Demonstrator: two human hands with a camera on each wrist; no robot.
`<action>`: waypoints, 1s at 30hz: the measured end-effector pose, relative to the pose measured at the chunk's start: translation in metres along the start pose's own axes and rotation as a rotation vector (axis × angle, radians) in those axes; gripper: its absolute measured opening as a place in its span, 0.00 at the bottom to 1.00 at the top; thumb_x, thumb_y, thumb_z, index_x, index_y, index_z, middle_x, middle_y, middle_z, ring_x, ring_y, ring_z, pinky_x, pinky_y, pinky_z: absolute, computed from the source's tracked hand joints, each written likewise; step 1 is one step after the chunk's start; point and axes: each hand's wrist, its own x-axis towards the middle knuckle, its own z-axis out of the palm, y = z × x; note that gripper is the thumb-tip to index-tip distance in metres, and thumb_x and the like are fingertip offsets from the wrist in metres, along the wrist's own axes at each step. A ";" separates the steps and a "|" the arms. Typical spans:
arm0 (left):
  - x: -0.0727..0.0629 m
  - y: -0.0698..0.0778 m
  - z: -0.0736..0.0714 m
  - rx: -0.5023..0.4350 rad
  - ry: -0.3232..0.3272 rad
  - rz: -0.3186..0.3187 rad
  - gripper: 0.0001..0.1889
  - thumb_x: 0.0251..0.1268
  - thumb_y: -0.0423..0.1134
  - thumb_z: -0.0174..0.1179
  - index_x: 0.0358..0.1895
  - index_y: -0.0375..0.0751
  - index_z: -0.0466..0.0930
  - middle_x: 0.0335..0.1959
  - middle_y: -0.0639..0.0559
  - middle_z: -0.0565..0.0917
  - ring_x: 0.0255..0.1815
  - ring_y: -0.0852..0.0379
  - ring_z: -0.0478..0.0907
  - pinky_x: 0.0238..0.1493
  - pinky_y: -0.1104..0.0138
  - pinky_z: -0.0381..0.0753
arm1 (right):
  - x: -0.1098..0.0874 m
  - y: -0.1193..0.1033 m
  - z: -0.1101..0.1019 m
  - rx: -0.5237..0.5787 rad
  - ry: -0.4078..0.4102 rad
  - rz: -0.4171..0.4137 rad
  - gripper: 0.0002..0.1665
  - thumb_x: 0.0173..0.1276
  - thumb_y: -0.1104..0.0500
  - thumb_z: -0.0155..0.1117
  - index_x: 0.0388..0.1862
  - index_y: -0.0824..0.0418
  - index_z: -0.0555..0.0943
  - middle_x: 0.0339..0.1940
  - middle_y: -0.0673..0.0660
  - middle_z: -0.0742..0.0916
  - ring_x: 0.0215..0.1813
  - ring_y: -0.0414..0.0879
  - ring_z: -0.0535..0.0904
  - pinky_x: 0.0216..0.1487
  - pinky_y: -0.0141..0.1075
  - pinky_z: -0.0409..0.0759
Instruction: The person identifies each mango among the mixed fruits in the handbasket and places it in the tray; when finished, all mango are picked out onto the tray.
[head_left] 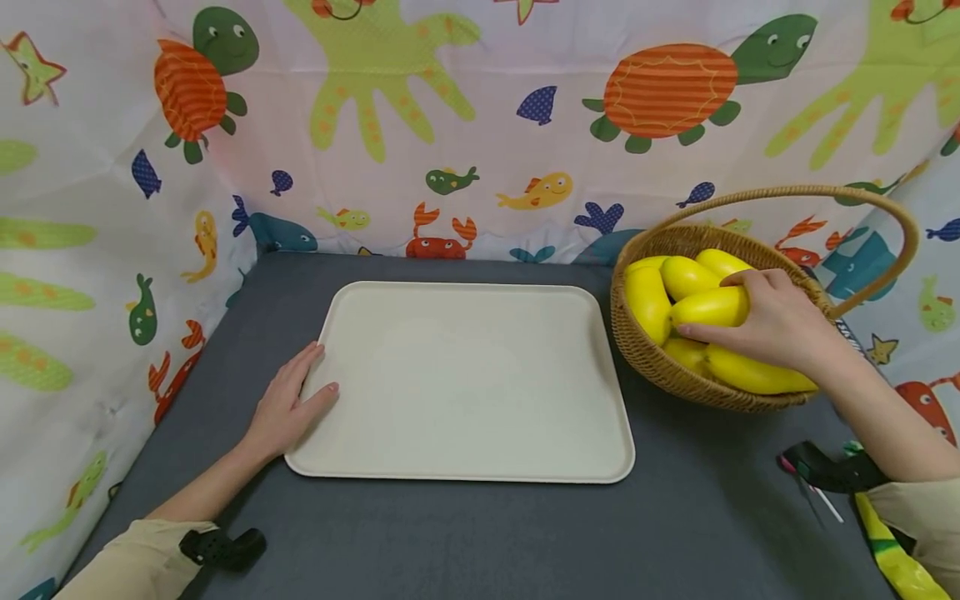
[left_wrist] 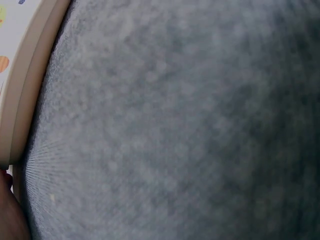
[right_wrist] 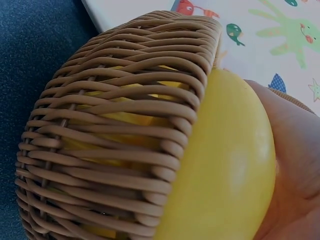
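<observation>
In the head view, my left hand rests on the left rim of a cream rectangular tray, its thumb over the edge and its fingers along the side. My right hand reaches into a wicker basket and grips a smooth, elongated yellow fruit between thumb and fingers. Several more such yellow fruits lie around it in the basket. The right wrist view shows the basket's woven side and one large yellow fruit beside the palm. Part of the right fingers is hidden.
The basket's tall handle arches over its right side. Dark grey cloth covers the table. At the lower right lie a thin white stick and a yellow-green packet. A printed curtain stands behind and at the sides.
</observation>
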 end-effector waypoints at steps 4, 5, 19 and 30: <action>0.000 -0.001 0.000 -0.004 0.003 -0.006 0.36 0.70 0.50 0.56 0.75 0.40 0.57 0.76 0.40 0.57 0.74 0.36 0.52 0.63 0.36 0.53 | -0.002 -0.001 -0.001 0.014 0.041 -0.003 0.60 0.56 0.28 0.65 0.66 0.75 0.62 0.58 0.78 0.65 0.51 0.69 0.62 0.39 0.56 0.67; 0.000 0.000 0.000 -0.006 0.003 -0.007 0.35 0.70 0.50 0.56 0.75 0.39 0.58 0.76 0.40 0.57 0.74 0.36 0.52 0.63 0.36 0.53 | -0.003 -0.002 -0.002 0.019 0.056 -0.008 0.59 0.56 0.29 0.65 0.66 0.75 0.62 0.58 0.78 0.65 0.51 0.68 0.62 0.39 0.56 0.66; 0.002 -0.002 -0.004 -0.014 0.010 -0.069 0.34 0.71 0.52 0.54 0.75 0.43 0.59 0.75 0.43 0.59 0.74 0.37 0.53 0.62 0.35 0.53 | -0.019 -0.053 -0.005 0.189 0.151 -0.118 0.50 0.55 0.37 0.72 0.67 0.64 0.66 0.61 0.69 0.69 0.55 0.65 0.64 0.41 0.55 0.70; 0.010 -0.005 -0.005 0.029 0.009 -0.122 0.37 0.71 0.57 0.52 0.77 0.46 0.55 0.74 0.39 0.61 0.73 0.37 0.55 0.61 0.36 0.56 | -0.004 -0.128 0.032 0.366 0.034 -0.265 0.51 0.50 0.39 0.77 0.66 0.60 0.64 0.58 0.60 0.74 0.52 0.55 0.69 0.49 0.50 0.70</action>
